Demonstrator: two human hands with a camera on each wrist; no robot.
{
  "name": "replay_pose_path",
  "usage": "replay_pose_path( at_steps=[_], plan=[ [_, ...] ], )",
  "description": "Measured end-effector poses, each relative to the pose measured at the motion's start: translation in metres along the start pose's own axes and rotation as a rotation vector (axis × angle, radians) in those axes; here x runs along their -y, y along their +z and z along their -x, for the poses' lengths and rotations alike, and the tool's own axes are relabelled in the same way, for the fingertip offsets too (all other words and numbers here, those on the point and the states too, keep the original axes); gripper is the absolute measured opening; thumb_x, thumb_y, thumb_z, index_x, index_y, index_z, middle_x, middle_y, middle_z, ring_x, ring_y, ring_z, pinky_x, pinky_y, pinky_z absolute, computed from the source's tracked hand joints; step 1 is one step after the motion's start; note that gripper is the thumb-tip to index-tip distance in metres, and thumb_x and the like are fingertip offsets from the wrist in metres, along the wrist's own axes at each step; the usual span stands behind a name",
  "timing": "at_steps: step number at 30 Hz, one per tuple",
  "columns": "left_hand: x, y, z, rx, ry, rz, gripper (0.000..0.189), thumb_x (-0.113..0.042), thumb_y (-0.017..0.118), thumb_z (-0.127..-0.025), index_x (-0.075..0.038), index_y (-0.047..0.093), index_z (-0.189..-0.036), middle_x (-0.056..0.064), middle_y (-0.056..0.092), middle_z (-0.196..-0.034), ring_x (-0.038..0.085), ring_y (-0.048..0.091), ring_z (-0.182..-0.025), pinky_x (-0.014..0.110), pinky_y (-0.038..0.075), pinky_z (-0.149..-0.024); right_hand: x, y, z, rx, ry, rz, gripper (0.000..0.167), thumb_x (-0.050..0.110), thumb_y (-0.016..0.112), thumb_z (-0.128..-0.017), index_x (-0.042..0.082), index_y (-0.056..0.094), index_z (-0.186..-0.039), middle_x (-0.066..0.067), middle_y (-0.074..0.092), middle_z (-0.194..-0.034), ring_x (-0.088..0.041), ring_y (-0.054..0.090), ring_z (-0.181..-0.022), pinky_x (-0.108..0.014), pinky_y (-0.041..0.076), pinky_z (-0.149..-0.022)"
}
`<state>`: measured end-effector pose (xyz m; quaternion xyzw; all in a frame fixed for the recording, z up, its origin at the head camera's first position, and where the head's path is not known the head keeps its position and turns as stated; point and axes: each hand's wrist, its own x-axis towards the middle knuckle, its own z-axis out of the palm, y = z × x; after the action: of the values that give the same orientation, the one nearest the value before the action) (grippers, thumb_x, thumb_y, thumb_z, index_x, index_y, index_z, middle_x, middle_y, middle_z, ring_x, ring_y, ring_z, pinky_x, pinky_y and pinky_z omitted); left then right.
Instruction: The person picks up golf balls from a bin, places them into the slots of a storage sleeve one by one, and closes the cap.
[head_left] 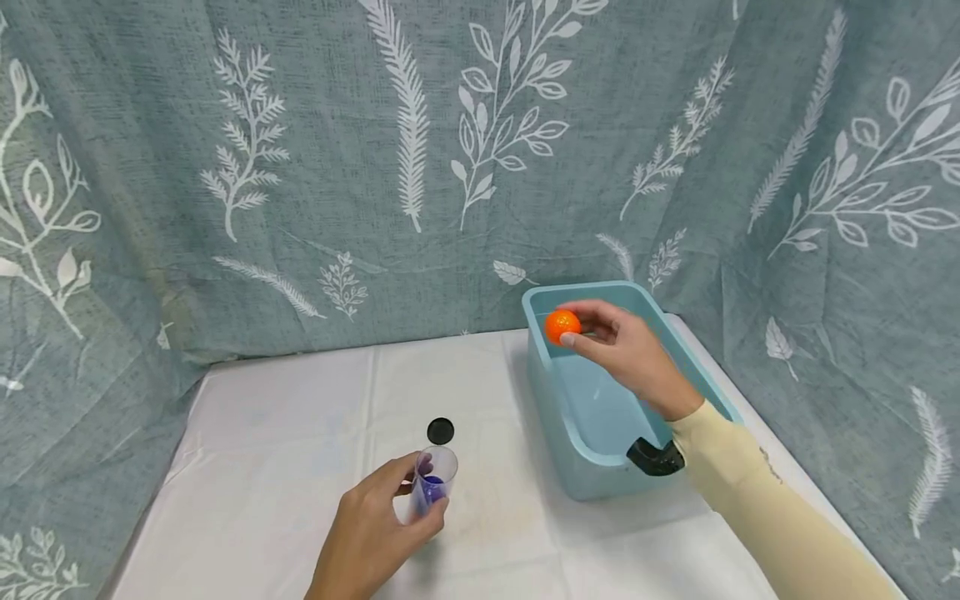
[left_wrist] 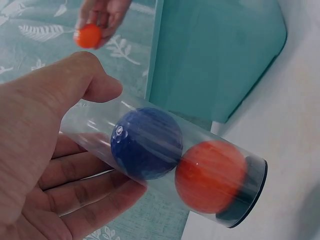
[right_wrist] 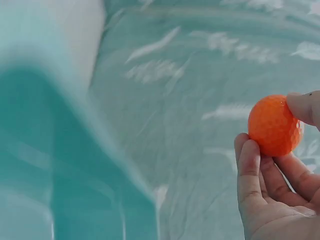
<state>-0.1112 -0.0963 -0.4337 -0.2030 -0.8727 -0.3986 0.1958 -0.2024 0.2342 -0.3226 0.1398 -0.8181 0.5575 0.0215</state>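
My right hand pinches an orange golf ball between thumb and fingertips, above the far left part of a light blue plastic bin. My left hand grips a clear tube around its upper part, its open top facing up in the head view. Inside the tube a blue golf ball rests on an orange-red ball. A black cap closes the tube's bottom end. Just beyond the tube, a round black lid lies on the white table.
The bin stands at the right of the white-covered table, close to the back. A grey-green curtain with white leaf prints hangs behind and along both sides. A black wrist mount on the right forearm overhangs the bin's near rim.
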Motion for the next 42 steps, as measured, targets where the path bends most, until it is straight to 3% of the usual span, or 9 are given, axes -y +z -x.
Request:
replay_pose_path(
  at_steps=[11, 15, 22, 27, 30, 34, 37, 42],
  plan=[
    [-0.008, -0.003, -0.004, -0.013, 0.059, -0.042, 0.045, -0.02, 0.087, -0.073, -0.01, 0.07, -0.114, -0.006, 0.072, -0.103, 0.002, 0.066, -0.082, 0.025, 0.059, -0.07, 0.009, 0.058, 0.029, 0.008, -0.072, -0.324, 0.044, 0.017, 0.072, -0.096, 0.009, 0.059, -0.137, -0.013, 0.061, -0.131, -0.031, 0.061, -0.113, -0.035, 0.055, -0.097],
    [-0.011, -0.006, -0.008, -0.011, 0.057, -0.032, 0.046, -0.021, 0.087, -0.075, -0.01, 0.069, -0.116, -0.005, 0.072, -0.106, 0.005, 0.067, -0.084, 0.026, 0.06, -0.073, 0.003, 0.091, 0.036, 0.003, -0.093, -0.397, 0.042, 0.015, 0.071, -0.096, 0.008, 0.059, -0.136, -0.012, 0.061, -0.132, -0.03, 0.061, -0.116, -0.033, 0.054, -0.099],
    [-0.014, -0.007, -0.01, 0.0, 0.057, 0.008, 0.044, -0.019, 0.085, -0.078, -0.012, 0.068, -0.118, -0.007, 0.071, -0.109, 0.005, 0.067, -0.087, 0.024, 0.06, -0.077, -0.017, 0.15, 0.048, 0.081, -0.101, -0.625, 0.044, 0.005, 0.07, -0.095, 0.002, 0.056, -0.136, -0.018, 0.056, -0.133, -0.031, 0.057, -0.12, -0.035, 0.05, -0.104],
    [-0.015, -0.008, -0.008, -0.001, 0.046, -0.01, 0.039, -0.017, 0.085, -0.077, -0.014, 0.069, -0.112, -0.01, 0.071, -0.104, 0.004, 0.066, -0.085, 0.024, 0.06, -0.076, -0.026, 0.169, 0.056, 0.066, -0.169, -0.623, 0.042, 0.005, 0.073, -0.093, 0.004, 0.06, -0.133, -0.017, 0.057, -0.132, -0.033, 0.057, -0.121, -0.036, 0.047, -0.108],
    [-0.014, -0.007, -0.008, -0.007, 0.038, -0.02, 0.039, -0.018, 0.085, -0.076, -0.015, 0.07, -0.111, -0.011, 0.071, -0.103, 0.003, 0.065, -0.084, 0.023, 0.06, -0.075, -0.029, 0.174, 0.057, 0.069, -0.255, -0.601, 0.041, 0.003, 0.072, -0.093, 0.002, 0.059, -0.132, -0.018, 0.056, -0.133, -0.033, 0.055, -0.123, -0.037, 0.043, -0.111],
    [-0.012, -0.007, -0.008, -0.02, 0.05, -0.027, 0.041, -0.018, 0.085, -0.075, -0.014, 0.071, -0.113, -0.011, 0.071, -0.105, 0.003, 0.066, -0.084, 0.023, 0.06, -0.074, -0.034, 0.178, 0.058, 0.086, -0.301, -0.615, 0.038, 0.0, 0.066, -0.096, 0.0, 0.058, -0.133, -0.021, 0.054, -0.133, -0.038, 0.054, -0.124, -0.04, 0.042, -0.112],
    [-0.01, -0.007, -0.007, -0.025, 0.059, -0.036, 0.043, -0.018, 0.086, -0.074, -0.014, 0.071, -0.114, -0.011, 0.071, -0.106, 0.002, 0.066, -0.083, 0.023, 0.06, -0.074, -0.038, 0.178, 0.056, 0.064, -0.268, -0.608, 0.033, 0.002, 0.061, -0.1, -0.002, 0.058, -0.132, -0.022, 0.056, -0.132, -0.039, 0.055, -0.123, -0.039, 0.045, -0.109],
    [-0.007, -0.006, -0.007, -0.028, 0.06, -0.053, 0.044, -0.02, 0.087, -0.073, -0.015, 0.071, -0.114, -0.013, 0.071, -0.105, 0.002, 0.066, -0.082, 0.023, 0.059, -0.073, -0.044, 0.174, 0.047, -0.002, -0.156, -0.516, 0.03, 0.013, 0.059, -0.103, 0.002, 0.06, -0.131, -0.012, 0.061, -0.128, -0.03, 0.059, -0.121, -0.035, 0.047, -0.107]
  ],
)
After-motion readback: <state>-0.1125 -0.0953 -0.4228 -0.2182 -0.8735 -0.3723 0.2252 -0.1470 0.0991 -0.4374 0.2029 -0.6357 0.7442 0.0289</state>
